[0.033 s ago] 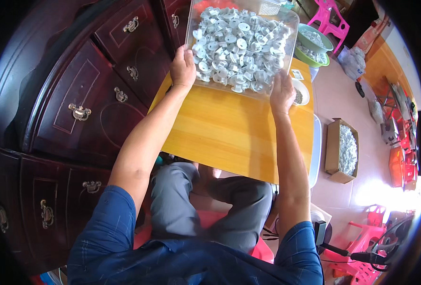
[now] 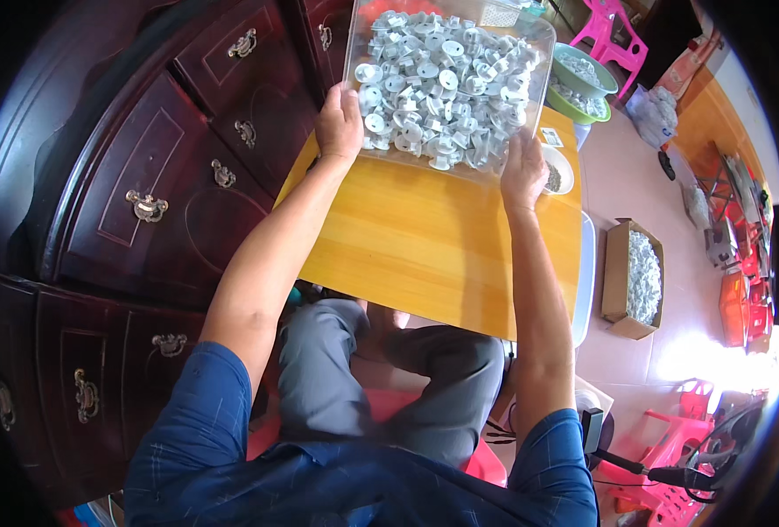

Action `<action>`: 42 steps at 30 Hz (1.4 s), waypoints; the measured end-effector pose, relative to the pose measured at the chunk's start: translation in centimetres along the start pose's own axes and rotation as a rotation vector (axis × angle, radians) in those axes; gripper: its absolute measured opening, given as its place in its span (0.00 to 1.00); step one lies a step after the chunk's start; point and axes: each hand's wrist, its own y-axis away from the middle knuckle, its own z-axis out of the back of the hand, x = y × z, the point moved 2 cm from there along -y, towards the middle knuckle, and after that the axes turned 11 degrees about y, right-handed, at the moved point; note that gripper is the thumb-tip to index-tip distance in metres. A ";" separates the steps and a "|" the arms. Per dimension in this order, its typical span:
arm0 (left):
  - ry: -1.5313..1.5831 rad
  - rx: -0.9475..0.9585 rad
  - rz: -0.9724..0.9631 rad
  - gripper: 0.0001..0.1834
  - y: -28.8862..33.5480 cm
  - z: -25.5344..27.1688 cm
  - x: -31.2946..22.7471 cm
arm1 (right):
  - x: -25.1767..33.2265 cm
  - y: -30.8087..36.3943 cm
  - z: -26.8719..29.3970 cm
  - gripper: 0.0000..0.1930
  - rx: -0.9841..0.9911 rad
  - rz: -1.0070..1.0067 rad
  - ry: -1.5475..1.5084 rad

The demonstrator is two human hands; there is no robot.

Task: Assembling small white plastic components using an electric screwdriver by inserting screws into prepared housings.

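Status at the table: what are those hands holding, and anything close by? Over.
Left hand and right hand gripping sides of clear bin. White parts heaped inside. White bowl close beside right hand.

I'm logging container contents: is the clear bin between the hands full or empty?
Not empty: white parts lie heaped across the clear bin, nearly from side to side. Whether it is brim-full, cannot tell.

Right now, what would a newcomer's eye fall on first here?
First, the clear tray heaped with white parts, held by the left hand and right hand over the far end of the yellow table. Next, the dark cabinet with ornate handles at left, and the cardboard box of white pieces on the floor at right.
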 end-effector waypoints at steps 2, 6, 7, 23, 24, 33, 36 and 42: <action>0.016 0.009 0.048 0.20 0.1 0.0 0.4 | -0.1 0.1 -0.1 0.12 0.020 -0.028 0.017; 0.042 0.000 0.051 0.22 -0.3 -0.3 0.3 | -0.4 -0.1 -0.5 0.12 0.006 0.001 0.029; 0.052 0.015 0.083 0.22 -0.4 -0.3 0.3 | -0.4 -0.2 -0.5 0.12 0.024 -0.003 0.033; 0.077 0.075 0.105 0.22 -0.8 -1.2 1.1 | -1.6 -0.4 -1.0 0.12 0.034 -0.053 0.032; 0.073 0.115 0.143 0.22 -0.8 -0.9 1.0 | -1.5 -0.4 -1.3 0.12 0.027 -0.042 -0.003; -0.149 0.557 -0.543 0.34 6.5 -3.3 -9.5 | -1.5 -0.8 -1.2 0.12 0.064 -0.087 -0.012; -0.312 0.649 -0.495 0.32 7.9 -4.1 -9.2 | -1.1 -0.8 -1.5 0.11 0.076 -0.094 0.025; -0.360 0.679 -0.553 0.27 7.6 -4.7 -8.6 | -1.2 -0.7 -1.3 0.11 0.041 -0.026 -0.007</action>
